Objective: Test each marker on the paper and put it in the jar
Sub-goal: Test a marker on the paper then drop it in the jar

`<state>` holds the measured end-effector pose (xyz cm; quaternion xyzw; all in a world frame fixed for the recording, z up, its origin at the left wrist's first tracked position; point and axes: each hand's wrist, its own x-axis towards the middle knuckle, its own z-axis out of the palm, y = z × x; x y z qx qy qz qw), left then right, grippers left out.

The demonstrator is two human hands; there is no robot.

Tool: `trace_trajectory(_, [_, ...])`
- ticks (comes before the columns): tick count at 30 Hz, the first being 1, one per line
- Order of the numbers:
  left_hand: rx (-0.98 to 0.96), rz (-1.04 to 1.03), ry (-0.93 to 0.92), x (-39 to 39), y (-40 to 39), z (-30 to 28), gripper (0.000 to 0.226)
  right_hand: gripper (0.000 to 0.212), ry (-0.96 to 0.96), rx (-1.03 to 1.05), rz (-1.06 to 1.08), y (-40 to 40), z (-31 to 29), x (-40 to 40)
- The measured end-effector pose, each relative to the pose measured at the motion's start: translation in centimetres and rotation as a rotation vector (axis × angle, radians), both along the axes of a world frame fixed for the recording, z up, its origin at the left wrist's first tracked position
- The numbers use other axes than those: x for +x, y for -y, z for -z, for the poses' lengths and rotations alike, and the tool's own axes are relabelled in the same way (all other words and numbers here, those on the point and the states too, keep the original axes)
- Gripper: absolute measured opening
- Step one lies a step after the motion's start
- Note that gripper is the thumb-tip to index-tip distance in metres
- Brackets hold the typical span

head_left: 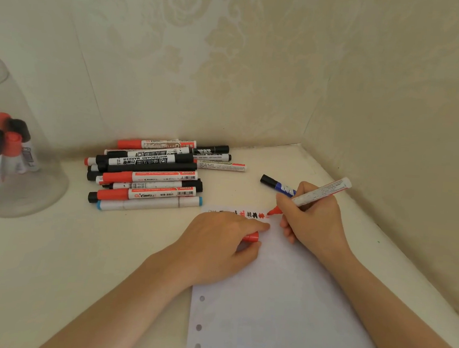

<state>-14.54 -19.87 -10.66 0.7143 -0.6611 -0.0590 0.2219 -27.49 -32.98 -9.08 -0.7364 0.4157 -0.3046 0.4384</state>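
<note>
Right hand [311,217]: grips a red marker [319,193], tip down on the top edge of the paper [276,295].
Left hand [218,244]: rests on the paper, fingers curled around the red cap [251,236].
Paper: lies on the surface [79,258], red and black test marks along its top.
Marker pile [151,173]: behind the paper.
Blue marker [277,185]: just beyond the right hand.
Jar [12,156]: far left, holding several markers.

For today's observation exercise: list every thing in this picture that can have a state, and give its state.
Red marker: uncapped, tip on the paper, gripped by right hand.
Red cap: off, held in left hand.
Paper: flat, test marks along top edge.
Jar: upright, holding several markers.
Marker pile: capped, lying flat.
Blue marker: capped, lying flat.
</note>
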Motion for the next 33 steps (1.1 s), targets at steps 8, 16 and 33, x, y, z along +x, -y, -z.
trace_trajectory(8, [-0.018, 0.002, 0.012, 0.0, 0.0, 0.2, 0.039, 0.026, -0.006, 0.003, -0.001, 0.1, 0.0, 0.1])
trace_trajectory(16, [-0.042, 0.014, 0.015, 0.2, 0.1, 0.6, 0.039, 0.023, -0.029, -0.01, -0.006, 0.4, 0.2, 0.1])
trace_trajectory(33, [0.156, 0.004, -0.252, 0.4, -1.2, -1.5, 0.02, 0.022, 0.172, 0.126, 0.052, 0.0, -1.4, -0.5])
